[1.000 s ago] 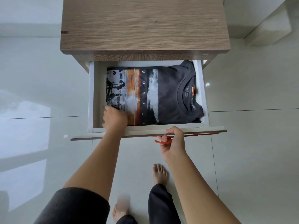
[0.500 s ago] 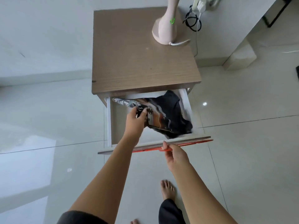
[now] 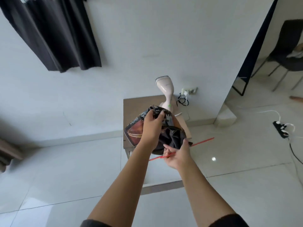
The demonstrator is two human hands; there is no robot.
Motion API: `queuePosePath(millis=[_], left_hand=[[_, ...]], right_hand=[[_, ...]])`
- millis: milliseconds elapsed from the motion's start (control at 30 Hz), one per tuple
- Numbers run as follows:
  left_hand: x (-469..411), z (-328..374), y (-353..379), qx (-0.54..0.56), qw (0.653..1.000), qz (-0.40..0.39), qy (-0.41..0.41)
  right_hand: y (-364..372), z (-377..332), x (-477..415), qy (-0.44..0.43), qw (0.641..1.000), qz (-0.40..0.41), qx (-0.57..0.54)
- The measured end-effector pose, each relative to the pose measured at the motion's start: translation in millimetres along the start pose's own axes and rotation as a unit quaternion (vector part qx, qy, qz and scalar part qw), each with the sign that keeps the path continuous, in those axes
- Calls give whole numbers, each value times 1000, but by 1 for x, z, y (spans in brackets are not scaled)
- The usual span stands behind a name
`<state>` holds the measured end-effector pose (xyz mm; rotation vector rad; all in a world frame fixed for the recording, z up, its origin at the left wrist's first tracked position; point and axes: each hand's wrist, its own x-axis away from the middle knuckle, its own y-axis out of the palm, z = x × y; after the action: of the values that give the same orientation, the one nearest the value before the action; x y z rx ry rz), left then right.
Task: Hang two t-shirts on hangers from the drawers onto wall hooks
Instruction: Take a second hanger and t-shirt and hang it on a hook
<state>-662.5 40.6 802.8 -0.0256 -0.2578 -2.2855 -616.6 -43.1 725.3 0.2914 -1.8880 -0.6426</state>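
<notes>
Currently, the left grip (image 3: pixel 152 128) clutches the bunched t-shirt (image 3: pixel 172 136); the right grip (image 3: pixel 178 157) pinches the red hanger (image 3: pixel 203 141). Risk: crumpled fabric may snag the hanger tip during insertion.

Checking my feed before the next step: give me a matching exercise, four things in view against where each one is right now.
Things:
1 printed t-shirt
2 red hanger
3 garment steamer
4 black garment

Places:
a standing on the bedside cabinet
b hanging against the wall
c bunched in the left hand
d held in the right hand

Pairs: 1-c, 2-d, 3-a, 4-b
</notes>
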Motion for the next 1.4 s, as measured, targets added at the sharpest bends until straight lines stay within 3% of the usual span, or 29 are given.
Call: queuePosePath(millis=[133,233,300,433,500,533,633,700,767,867,967,1100,1300,1400], left_hand=[[17,79,-16,6,1000,7,25],[25,120,-33,-90,994,32,58],[31,145,-47,-212,968,80,107],[38,172,-77,-441,859,213,145],[33,171,-92,-478,842,218,120],[29,167,-97,-476,853,192,91],[19,152,-105,-356,931,78,-19],[17,142,-103,-220,971,60,-75],[14,136,-96,-144,984,40,-99],[10,132,-82,-15,994,-31,-101],[11,132,-62,84,993,-57,-55],[3,131,-50,163,986,-29,-22],[4,127,-52,271,958,-79,-43],[5,132,-51,256,962,-75,-57]], right_hand=[[67,-27,54,-68,994,-74,35],[106,-41,79,-123,981,-123,88],[128,-52,97,-134,972,-164,102],[155,-62,143,-178,941,-199,207],[161,-62,155,-215,914,-186,288],[163,-62,158,-237,896,-169,334],[166,-68,163,-303,826,-119,460],[164,-77,174,-335,756,-125,549],[161,-87,193,-338,712,-169,592],[156,-102,213,-319,682,-230,616],[154,-111,227,-308,674,-247,625],[155,-116,239,-306,665,-247,635],[154,-119,239,-301,685,-263,608],[153,-118,239,-292,700,-268,594]])
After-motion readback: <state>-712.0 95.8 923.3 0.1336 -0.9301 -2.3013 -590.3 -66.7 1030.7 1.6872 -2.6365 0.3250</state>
